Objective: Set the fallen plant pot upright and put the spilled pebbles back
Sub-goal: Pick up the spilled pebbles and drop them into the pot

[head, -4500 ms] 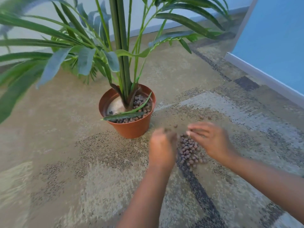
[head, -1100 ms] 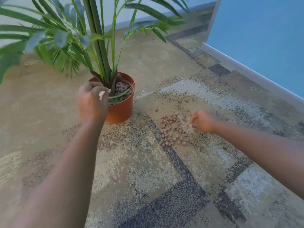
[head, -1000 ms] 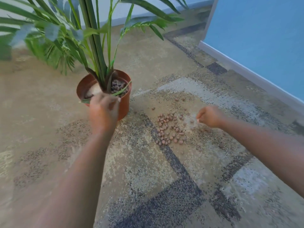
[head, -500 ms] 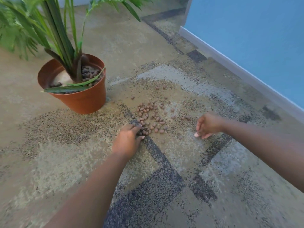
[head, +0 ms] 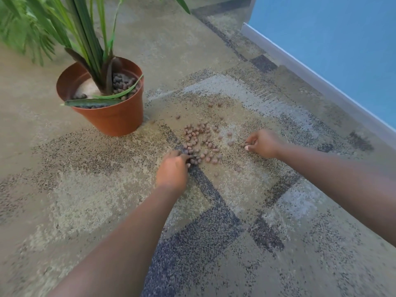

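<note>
Moved: left hand (head: 173,171) from pot (head: 107,116) down to spilled pebbles (head: 200,142) on carpet (head: 235,221), fingers curled on some; right hand (head: 263,144) pinching strays. Pot upright. Step: gathering. Next: carry handfuls to pot.

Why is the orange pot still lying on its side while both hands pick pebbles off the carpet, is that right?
Not quite. The head view shows the orange pot standing upright. The left hand and right hand are at the pebbles on the carpet.

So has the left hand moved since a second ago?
Yes. The left hand was at the plant pot rim; it is now down at the spilled pebbles beside it.
</note>
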